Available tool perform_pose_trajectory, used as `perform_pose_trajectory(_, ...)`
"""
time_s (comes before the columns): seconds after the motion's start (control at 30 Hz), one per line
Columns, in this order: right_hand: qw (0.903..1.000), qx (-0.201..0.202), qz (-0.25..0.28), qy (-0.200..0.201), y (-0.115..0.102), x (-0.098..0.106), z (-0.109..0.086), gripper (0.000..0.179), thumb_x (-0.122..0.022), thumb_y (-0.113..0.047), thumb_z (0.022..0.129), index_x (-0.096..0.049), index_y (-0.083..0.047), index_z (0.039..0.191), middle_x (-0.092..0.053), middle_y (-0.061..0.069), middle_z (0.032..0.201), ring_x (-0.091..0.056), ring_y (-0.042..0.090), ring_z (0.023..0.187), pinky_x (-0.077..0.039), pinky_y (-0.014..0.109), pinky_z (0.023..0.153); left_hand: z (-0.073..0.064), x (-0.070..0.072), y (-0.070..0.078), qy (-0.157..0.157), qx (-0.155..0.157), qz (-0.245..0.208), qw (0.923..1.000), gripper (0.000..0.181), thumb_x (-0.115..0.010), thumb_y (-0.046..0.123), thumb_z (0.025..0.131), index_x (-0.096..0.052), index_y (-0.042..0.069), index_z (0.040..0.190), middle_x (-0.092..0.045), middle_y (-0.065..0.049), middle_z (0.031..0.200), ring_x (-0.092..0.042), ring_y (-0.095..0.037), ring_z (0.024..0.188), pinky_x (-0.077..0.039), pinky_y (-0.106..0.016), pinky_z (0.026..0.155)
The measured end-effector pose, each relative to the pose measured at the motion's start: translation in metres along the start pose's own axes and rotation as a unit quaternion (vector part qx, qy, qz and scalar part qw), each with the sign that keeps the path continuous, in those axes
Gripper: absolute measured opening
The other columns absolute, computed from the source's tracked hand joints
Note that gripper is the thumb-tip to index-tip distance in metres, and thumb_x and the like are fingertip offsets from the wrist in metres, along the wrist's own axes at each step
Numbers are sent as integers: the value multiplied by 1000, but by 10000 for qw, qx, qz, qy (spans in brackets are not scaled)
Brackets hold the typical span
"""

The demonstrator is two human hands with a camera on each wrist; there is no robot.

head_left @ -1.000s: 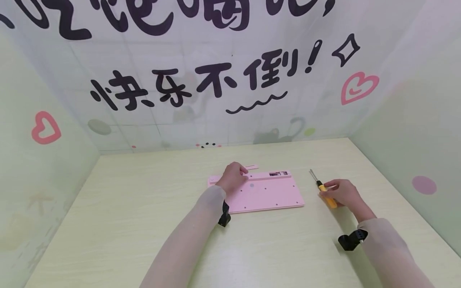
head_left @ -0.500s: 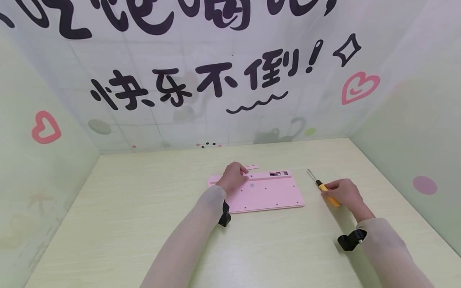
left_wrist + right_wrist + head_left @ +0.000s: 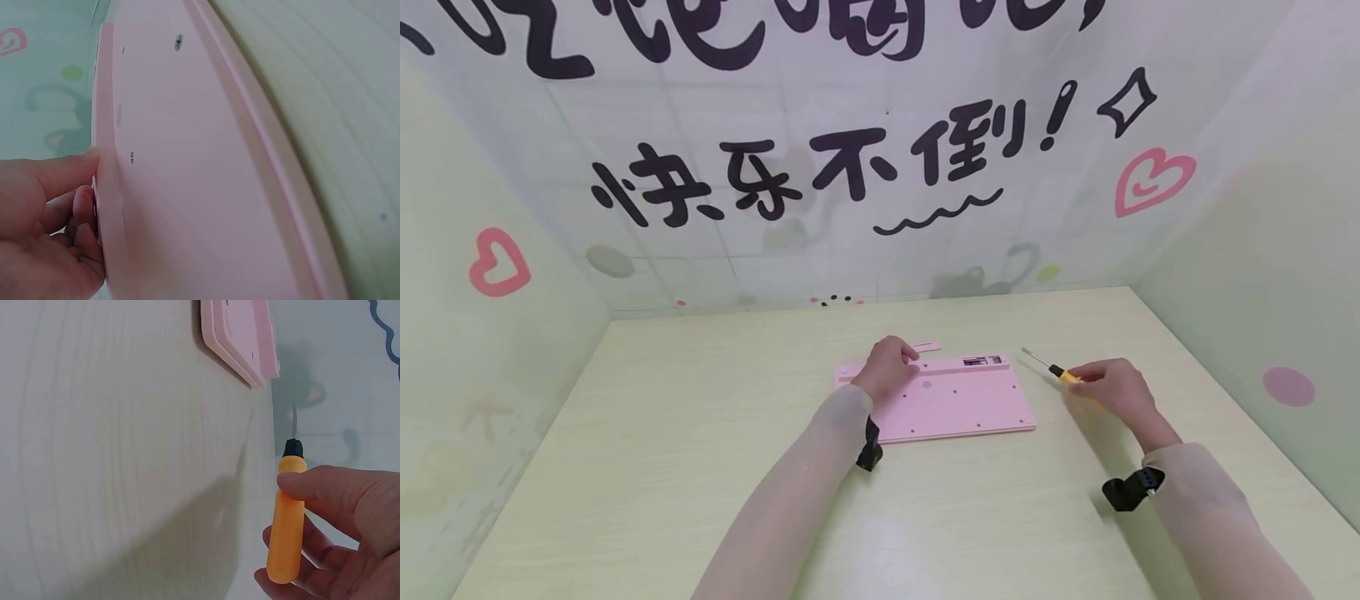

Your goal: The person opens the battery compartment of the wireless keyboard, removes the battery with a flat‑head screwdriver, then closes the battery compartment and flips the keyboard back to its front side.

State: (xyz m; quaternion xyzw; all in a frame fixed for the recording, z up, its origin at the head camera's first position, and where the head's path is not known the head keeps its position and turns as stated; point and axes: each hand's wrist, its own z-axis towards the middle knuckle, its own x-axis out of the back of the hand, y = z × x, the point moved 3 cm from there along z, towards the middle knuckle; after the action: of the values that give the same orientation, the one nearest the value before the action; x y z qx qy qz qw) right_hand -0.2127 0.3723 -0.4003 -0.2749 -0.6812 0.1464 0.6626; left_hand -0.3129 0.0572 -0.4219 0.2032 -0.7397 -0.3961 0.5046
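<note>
Pointing leftward and away, the screwdriver [image 3: 1062, 375] (yellow-handled) slants lengthwise.

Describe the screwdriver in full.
The screwdriver has an orange, plastic-looking handle, a black collar and a thin, metal-looking shaft. The right hand holds it by the handle, thumb near the collar, raised off the table. The shaft points forward and left, its tip near but clear of the pink device; the tip's shape is unclear.
</note>
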Motion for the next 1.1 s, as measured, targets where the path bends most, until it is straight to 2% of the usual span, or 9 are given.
perform_pose_trajectory(0.13, 9999, 139, 75, 42, -5, 1, 2, 34, -68, -13, 80, -64, 6, 108, -60, 26, 103, -53, 36, 92, -41, 33, 65, 0, 0, 1, -7, 28, -1, 10000, 17, -62, 8, 87, -64, 7, 104, -55, -4, 98, -50, -19, 91, -43, -32, 83)
perform_pose_trajectory(0.37, 9989, 451, 147, -16, -17, 2, 3, 32, -67, -10, 82, -63, 7, 109, -60, 26, 102, -56, 30, 83, -44, 30, 60, 0, 0, 1, 40, -58, -2, 10000, 18, -64, 6, 85, -65, 6, 103, -57, -3, 98, -51, -18, 91, -43, -32, 82)
perform_pose_trajectory(0.57, 9978, 640, 161, -77, -27, 2, 4, 31, -65, -7, 83, -62, 8, 111, -58, 28, 107, -53, 28, 81, -45, 30, 62, 0, 1, 1, 57, -37, 29, 10000, 17, -64, 6, 85, -65, 7, 102, -56, -3, 96, -50, -18, 89, -43, -31, 81)
perform_pose_trajectory(0.77, 9969, 759, 177, -109, -35, 1, 5, 30, -64, -7, 84, -62, 7, 111, -55, 30, 112, -55, 31, 86, -46, 31, 63, -2, 2, 3, 70, -70, 1, 10000, 17, -64, 5, 85, -66, 6, 102, -56, -3, 95, -49, -17, 87, -42, -30, 80)
perform_pose_trajectory(1.1, 9958, 897, 160, -73, -42, 2, 11, 28, -66, -3, 82, -64, 7, 108, -57, 31, 110, -55, 38, 93, -49, 36, 70, -4, 3, 6, 58, 76, 12, 10000, 15, -63, 6, 86, -65, 7, 101, -54, -4, 95, -49, -19, 88, -42, -31, 81)
